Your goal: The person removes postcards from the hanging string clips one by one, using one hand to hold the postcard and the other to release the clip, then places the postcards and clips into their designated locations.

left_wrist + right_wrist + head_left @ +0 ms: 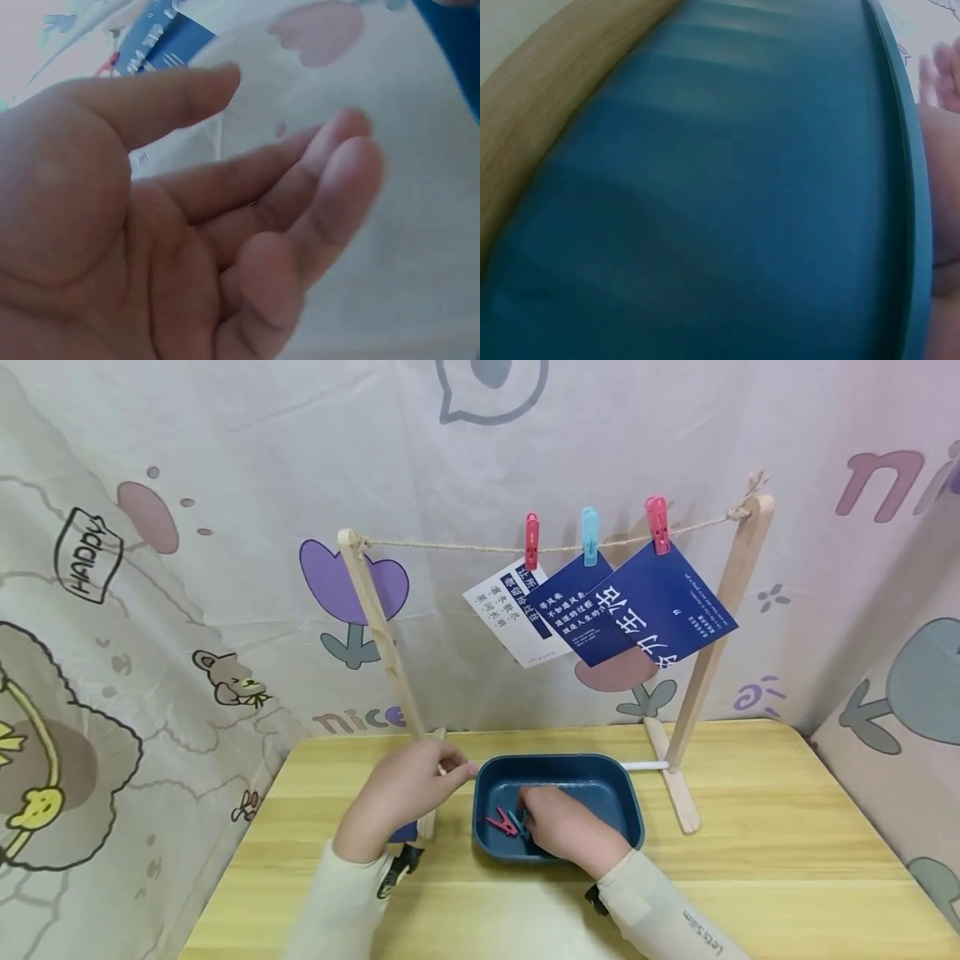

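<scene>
A dark blue plastic tub [600, 762] stands on the table, with a red clothespin [502, 822] and a blue clothespin [519, 824] lying inside. My right hand [558, 827] reaches down into it, fingers bent right by the blue clothespin; the fingertips are hidden, so I cannot tell whether they pinch anything. Just off the tub's left rim hovers my left hand [405, 789]. Its thumb and loosely bent fingers [345, 180] stand apart with nothing between them. A dark blue card [403, 832] shows partly beneath the left wrist.
Behind the tub, a twine line [450, 546] runs between two wooden posts [708, 668]. On it hang a white card [506, 618] and two blue cards [667, 602], clipped by red and blue clothespins [590, 535]. A white rod [645, 766] joins the stand low down. Printed cloth surrounds the table.
</scene>
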### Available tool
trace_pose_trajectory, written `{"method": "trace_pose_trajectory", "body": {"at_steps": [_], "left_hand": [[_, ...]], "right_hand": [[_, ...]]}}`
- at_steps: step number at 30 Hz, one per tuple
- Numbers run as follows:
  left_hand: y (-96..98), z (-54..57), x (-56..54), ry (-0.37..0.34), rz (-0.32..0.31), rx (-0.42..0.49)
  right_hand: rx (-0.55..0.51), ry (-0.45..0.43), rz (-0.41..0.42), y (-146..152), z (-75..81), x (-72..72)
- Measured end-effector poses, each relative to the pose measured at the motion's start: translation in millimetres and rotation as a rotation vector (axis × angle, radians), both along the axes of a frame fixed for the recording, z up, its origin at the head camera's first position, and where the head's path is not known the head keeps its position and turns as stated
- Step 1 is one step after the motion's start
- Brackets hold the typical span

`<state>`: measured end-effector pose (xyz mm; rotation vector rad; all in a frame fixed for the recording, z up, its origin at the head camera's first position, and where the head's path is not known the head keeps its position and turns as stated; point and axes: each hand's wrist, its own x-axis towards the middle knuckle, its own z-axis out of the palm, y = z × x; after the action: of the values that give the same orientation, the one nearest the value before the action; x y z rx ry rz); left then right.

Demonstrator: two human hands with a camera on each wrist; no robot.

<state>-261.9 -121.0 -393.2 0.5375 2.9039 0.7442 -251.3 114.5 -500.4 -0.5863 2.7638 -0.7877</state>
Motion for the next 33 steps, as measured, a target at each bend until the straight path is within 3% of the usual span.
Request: {"method": "trace_pose_trajectory", "body": {"at_steps": [7,12,24,33], "left_hand": [[38.3,12.2,-16.9,-0.001,0.052,0.229],[55.7,16.0,-26.9,0.022,0.100,0.342],[83.7,16.5,-49.1,0.019,0.133,0.621],[95.1,14.7,-63.0,-0.011,0.167,0.723]], "right_hand": [[-0.002,0.002,0.010,-1.8,-2.6,-2.6],[-0.003,0.013,0.012,-2.0,-2.4,-3.5],[-0.007,0.062,0.016,2.1,-8.2,-6.8],[-0.015,0.097,0.019,3.2,-10.0,-8.7]]}}
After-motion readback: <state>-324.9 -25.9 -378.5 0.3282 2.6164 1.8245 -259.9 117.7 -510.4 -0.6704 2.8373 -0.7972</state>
